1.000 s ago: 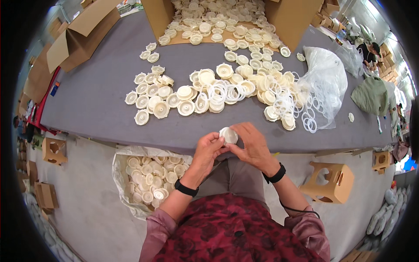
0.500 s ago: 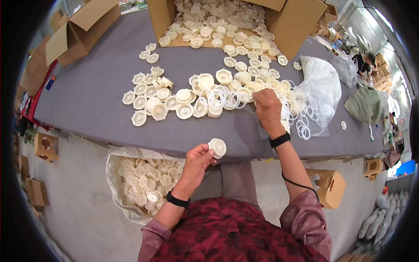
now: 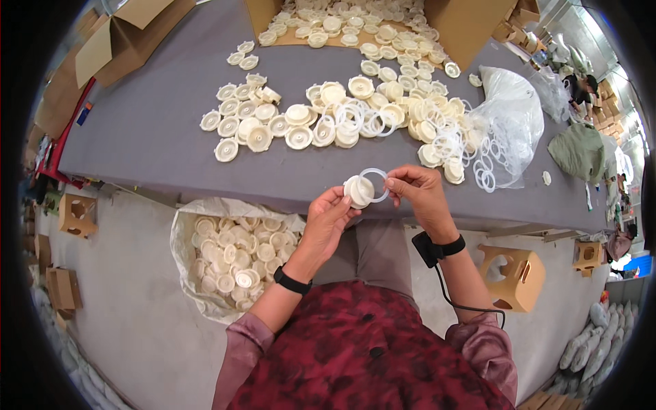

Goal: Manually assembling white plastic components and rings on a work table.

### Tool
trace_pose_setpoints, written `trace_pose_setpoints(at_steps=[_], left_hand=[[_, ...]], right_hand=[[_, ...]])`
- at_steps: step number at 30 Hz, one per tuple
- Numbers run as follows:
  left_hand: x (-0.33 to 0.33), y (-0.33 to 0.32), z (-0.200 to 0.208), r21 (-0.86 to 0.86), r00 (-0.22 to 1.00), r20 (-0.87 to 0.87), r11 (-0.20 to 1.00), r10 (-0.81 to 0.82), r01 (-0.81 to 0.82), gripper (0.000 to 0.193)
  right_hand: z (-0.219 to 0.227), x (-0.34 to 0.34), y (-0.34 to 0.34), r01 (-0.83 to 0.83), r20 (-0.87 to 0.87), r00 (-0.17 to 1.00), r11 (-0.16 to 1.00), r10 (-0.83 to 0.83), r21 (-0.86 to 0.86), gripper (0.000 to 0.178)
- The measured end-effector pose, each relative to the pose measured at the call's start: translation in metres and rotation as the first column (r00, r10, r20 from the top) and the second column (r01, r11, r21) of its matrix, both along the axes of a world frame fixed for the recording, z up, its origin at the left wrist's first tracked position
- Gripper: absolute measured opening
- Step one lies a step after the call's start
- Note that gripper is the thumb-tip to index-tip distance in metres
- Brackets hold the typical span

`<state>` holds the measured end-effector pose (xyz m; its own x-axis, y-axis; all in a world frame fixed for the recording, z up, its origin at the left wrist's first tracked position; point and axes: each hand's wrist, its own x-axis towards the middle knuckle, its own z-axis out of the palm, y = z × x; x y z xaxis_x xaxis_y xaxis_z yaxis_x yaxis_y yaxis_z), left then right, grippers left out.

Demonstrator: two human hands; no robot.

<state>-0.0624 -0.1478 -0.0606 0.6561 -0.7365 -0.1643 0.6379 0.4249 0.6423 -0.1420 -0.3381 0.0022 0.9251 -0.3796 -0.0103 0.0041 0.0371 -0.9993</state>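
My left hand [image 3: 331, 217] grips a round cream plastic cap [image 3: 357, 192] by its edge, just off the table's front edge. Between the thumb and fingers of my right hand [image 3: 418, 194] is a translucent white sealing ring [image 3: 374, 171]. The ring overlaps the right side of the cap; whether they touch I cannot tell. Beyond my hands, many similar caps [image 3: 298, 137] lie in loose groups across the grey table [image 3: 157, 140]. More rings [image 3: 349, 115] lie over some of the caps, and others spill by a clear plastic bag [image 3: 514, 113] on the right.
A cardboard box [image 3: 467, 34] full of caps opens toward me at the back. Below the table, left of my legs, stands a white sack [image 3: 188, 273] holding many caps. An open carton [image 3: 130, 51] is at the far left, a cardboard stool [image 3: 523, 280] at the right.
My right hand has come back from the pile toward my left hand, bringing a ring. My left hand still holds the cap, now slightly higher and further right. The view has shifted.
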Motion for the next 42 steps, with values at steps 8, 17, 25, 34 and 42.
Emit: trace_pose_setpoints(at_steps=[8, 17, 25, 34, 42], left_hand=[[-0.012, 0.006, -0.010, -0.081, 1.000, -0.029, 0.997, -0.002, 0.000, 0.030], [-0.018, 0.006, -0.012, -0.061, 0.997, -0.071, 0.998, 0.024, -0.028, 0.030], [-0.019, 0.010, -0.018, -0.021, 1.000, 0.022, 1.000, -0.021, 0.022, 0.022], [-0.015, 0.015, -0.031, -0.002, 0.996, 0.083, 1.000, -0.025, 0.026, 0.017], [-0.021, 0.008, -0.041, 0.003, 0.975, -0.221, 1.000, 0.028, -0.028, 0.013]], right_hand=[[-0.017, -0.015, 0.018, -0.023, -0.022, 0.999, 0.999, 0.023, 0.024, 0.009], [-0.016, -0.022, 0.025, -0.087, -0.035, 0.995, 0.991, 0.091, 0.100, 0.009], [-0.026, -0.016, 0.027, -0.008, -0.072, 0.997, 0.996, 0.002, -0.090, 0.012], [-0.031, -0.015, 0.024, -0.001, -0.142, 0.990, 0.999, -0.005, -0.041, 0.010], [-0.056, -0.022, 0.042, 0.079, -0.096, 0.993, 0.989, -0.067, 0.126, 0.010]])
